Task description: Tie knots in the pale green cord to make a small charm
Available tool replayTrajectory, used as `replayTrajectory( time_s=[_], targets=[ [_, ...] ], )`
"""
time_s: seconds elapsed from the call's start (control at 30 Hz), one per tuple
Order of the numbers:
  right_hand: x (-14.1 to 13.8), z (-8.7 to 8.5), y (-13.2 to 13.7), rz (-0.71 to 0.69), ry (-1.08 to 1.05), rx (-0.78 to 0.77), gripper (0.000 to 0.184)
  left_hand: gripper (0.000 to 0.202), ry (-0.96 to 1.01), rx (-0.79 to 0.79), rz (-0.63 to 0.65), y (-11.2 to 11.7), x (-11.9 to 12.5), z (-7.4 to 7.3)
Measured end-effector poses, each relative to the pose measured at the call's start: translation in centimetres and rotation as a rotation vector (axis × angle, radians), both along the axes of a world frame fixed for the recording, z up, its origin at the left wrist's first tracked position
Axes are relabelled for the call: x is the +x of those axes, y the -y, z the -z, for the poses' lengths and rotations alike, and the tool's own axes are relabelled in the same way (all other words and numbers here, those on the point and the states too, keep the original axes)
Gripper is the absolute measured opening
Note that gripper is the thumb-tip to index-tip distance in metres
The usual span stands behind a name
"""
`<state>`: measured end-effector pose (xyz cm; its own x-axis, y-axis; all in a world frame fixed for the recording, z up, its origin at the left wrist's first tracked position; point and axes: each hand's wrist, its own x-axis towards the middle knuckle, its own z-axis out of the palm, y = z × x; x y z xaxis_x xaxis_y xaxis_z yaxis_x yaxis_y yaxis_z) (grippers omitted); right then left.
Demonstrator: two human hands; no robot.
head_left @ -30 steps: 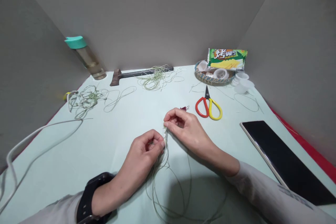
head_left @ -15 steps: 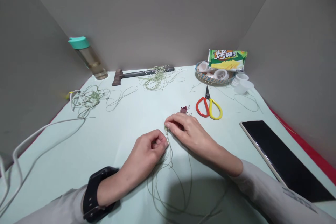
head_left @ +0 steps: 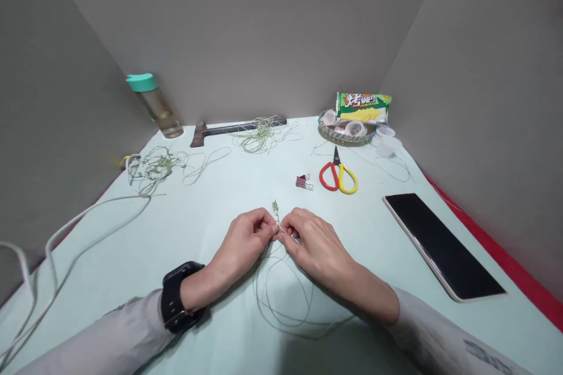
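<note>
Lower on cord (head_left: 275, 208), right hand (head_left: 313, 241)

Two hands (head_left: 244, 240), one scissors (head_left: 336, 162), one binder clip (head_left: 301, 181), one bottle (head_left: 159, 108), one watch (head_left: 175, 299).

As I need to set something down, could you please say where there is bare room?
Bare tabletop lies between the white cable and left hand, between that hand and the hatchet, and between the right sleeve and phone. The woven basket and plastic cups crowd the back right; green cords loop by the right hand.

Green cord (head_left: 275, 208) — partly out of sight
</note>
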<state>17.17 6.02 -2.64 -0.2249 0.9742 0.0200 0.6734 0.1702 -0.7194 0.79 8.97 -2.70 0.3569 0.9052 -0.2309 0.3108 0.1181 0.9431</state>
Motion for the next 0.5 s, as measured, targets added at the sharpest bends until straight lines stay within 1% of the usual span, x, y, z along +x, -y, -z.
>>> replayTrajectory(
  time_s=[0.13,0.23,0.3,0.37,0.5],
  targets=[
    [0.7,-0.7,0.6,-0.009,-0.127,-0.034,0.01,0.026,0.024,-0.074,-0.002,0.3,-0.1,-0.2],
    [1.4,-1.1,1.8,-0.043,-0.269,-0.154,0.014,0.023,0.058,-0.137,0.0,1.0,-0.4,-0.8],
    [1.9,-1.2,3.0,-0.07,-0.34,-0.248,0.016,0.021,0.085,-0.179,0.005,1.7,-0.8,-1.3],
    [2.6,-1.3,4.6,-0.08,-0.367,-0.303,0.019,0.022,0.108,-0.224,0.009,2.8,-1.4,-1.7],
    [4.9,-1.8,8.3,-0.048,-0.306,-0.316,0.033,0.024,0.132,-0.335,0.021,5.3,-3.2,-2.4]
  ],
)
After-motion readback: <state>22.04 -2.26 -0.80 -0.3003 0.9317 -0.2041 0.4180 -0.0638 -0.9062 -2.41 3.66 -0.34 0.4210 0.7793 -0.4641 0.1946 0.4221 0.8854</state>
